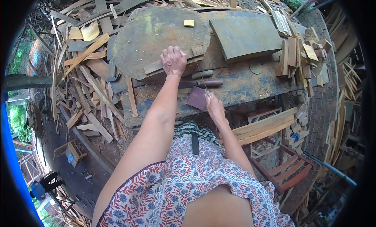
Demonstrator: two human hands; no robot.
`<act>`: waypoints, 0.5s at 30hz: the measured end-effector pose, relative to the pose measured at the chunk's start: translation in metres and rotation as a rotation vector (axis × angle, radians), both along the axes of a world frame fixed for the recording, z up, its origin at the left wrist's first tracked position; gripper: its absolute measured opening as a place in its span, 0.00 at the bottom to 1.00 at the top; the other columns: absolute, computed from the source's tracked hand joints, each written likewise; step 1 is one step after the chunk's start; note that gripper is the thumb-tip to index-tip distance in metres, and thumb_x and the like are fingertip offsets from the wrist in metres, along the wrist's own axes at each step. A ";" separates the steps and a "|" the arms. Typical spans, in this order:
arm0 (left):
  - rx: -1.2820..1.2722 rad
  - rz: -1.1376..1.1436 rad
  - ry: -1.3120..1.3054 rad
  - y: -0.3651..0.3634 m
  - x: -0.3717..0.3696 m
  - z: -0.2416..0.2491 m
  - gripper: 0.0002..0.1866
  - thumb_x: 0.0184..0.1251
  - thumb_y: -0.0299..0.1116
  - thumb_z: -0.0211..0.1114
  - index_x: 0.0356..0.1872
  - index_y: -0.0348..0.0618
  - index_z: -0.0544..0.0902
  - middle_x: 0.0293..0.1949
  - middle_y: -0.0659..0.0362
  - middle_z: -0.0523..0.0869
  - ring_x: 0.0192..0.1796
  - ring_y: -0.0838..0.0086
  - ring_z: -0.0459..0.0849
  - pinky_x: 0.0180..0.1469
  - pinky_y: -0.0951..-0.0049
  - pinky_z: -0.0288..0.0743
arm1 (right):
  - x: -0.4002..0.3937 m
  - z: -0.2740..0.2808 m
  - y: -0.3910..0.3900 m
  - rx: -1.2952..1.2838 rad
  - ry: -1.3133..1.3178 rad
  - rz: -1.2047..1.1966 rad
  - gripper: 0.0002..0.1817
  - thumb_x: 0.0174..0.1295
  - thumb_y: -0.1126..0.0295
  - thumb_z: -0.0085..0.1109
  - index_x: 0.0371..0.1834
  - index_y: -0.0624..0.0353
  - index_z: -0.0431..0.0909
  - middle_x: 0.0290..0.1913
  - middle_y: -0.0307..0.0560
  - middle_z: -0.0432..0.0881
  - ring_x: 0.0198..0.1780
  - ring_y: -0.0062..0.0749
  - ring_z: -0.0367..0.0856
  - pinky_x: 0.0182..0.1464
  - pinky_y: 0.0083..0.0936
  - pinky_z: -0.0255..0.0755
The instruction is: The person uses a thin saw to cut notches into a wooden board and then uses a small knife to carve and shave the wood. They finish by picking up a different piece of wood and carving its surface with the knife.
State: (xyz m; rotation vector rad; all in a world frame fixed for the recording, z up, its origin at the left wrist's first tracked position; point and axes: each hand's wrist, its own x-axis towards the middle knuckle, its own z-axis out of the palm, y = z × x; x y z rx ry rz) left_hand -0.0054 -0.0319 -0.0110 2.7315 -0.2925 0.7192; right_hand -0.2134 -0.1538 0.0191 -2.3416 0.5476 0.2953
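My left hand [173,61] is curled in a fist over a narrow wooden strip [154,67], pressing it on the edge of a large round wood slab [156,31]. Lower and to the right, my right hand [216,108] is closed round the handle of a thin saw [203,76]. Seen edge-on, its blade crosses the strip near the right end. Just left of my right hand lies a square of dark red sandpaper [196,98]. A knife with a wooden handle [211,83] rests behind it, beside a short wooden piece [202,74].
A thick board [246,37] sits right of the slab on the worn workbench [250,84]. A small yellow block [189,23] lies on the slab. Wood scraps [94,90] pile up at left, more blocks [293,58] at right. A wooden chair [288,170] stands lower right.
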 end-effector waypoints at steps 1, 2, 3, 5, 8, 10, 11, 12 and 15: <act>-0.007 -0.007 0.001 0.000 -0.001 0.002 0.08 0.55 0.39 0.58 0.31 0.47 0.77 0.34 0.56 0.75 0.42 0.60 0.74 0.48 0.59 0.68 | 0.015 0.000 -0.002 -0.012 -0.002 0.011 0.18 0.72 0.56 0.43 0.51 0.57 0.73 0.38 0.69 0.81 0.45 0.68 0.78 0.46 0.57 0.70; -0.007 -0.010 -0.006 -0.001 -0.001 0.003 0.08 0.55 0.39 0.58 0.31 0.47 0.77 0.34 0.56 0.75 0.42 0.60 0.74 0.48 0.59 0.68 | 0.021 0.003 -0.002 -0.011 -0.009 0.008 0.18 0.72 0.56 0.43 0.51 0.57 0.73 0.38 0.69 0.81 0.45 0.68 0.78 0.46 0.57 0.70; -0.013 -0.006 -0.006 -0.001 -0.002 0.003 0.08 0.55 0.39 0.58 0.31 0.47 0.77 0.34 0.56 0.75 0.42 0.60 0.74 0.48 0.58 0.68 | 0.026 0.006 -0.001 -0.002 -0.024 -0.003 0.17 0.72 0.57 0.43 0.48 0.59 0.73 0.39 0.68 0.80 0.45 0.67 0.77 0.45 0.56 0.69; -0.022 -0.001 -0.009 0.000 0.001 0.002 0.08 0.55 0.39 0.58 0.31 0.47 0.77 0.34 0.56 0.75 0.42 0.60 0.74 0.47 0.58 0.68 | 0.022 0.003 0.003 0.005 -0.042 -0.012 0.16 0.72 0.59 0.43 0.46 0.61 0.73 0.39 0.68 0.80 0.45 0.67 0.76 0.45 0.55 0.68; -0.017 0.000 0.009 0.001 0.002 -0.001 0.08 0.55 0.39 0.58 0.30 0.47 0.77 0.34 0.56 0.75 0.42 0.60 0.74 0.48 0.58 0.68 | -0.005 -0.011 0.005 -0.011 -0.022 -0.012 0.17 0.71 0.56 0.43 0.48 0.57 0.72 0.38 0.68 0.81 0.45 0.67 0.78 0.46 0.57 0.69; 0.000 0.013 0.029 0.000 0.001 -0.003 0.09 0.56 0.40 0.56 0.32 0.48 0.77 0.35 0.57 0.76 0.43 0.60 0.74 0.48 0.59 0.68 | -0.014 -0.002 0.009 0.053 0.046 -0.029 0.17 0.71 0.56 0.43 0.48 0.57 0.72 0.39 0.69 0.81 0.45 0.67 0.78 0.46 0.57 0.69; 0.001 0.001 0.032 0.001 -0.002 -0.003 0.09 0.56 0.40 0.56 0.32 0.48 0.77 0.35 0.57 0.76 0.43 0.60 0.74 0.48 0.59 0.68 | -0.009 -0.012 0.006 0.047 0.003 -0.025 0.17 0.71 0.56 0.43 0.48 0.58 0.72 0.39 0.69 0.81 0.45 0.68 0.78 0.46 0.58 0.69; -0.004 -0.007 0.033 0.002 -0.002 -0.001 0.09 0.56 0.40 0.56 0.32 0.48 0.77 0.35 0.57 0.76 0.43 0.60 0.74 0.48 0.59 0.67 | 0.002 -0.010 0.002 0.043 -0.002 -0.036 0.17 0.71 0.56 0.43 0.48 0.58 0.72 0.39 0.69 0.81 0.45 0.68 0.78 0.46 0.58 0.69; -0.008 -0.010 0.032 0.000 -0.002 0.002 0.09 0.57 0.40 0.56 0.32 0.48 0.77 0.35 0.56 0.76 0.43 0.60 0.74 0.49 0.59 0.67 | 0.031 -0.004 -0.001 -0.010 -0.077 -0.011 0.17 0.71 0.56 0.44 0.48 0.58 0.72 0.37 0.69 0.81 0.44 0.68 0.78 0.45 0.58 0.69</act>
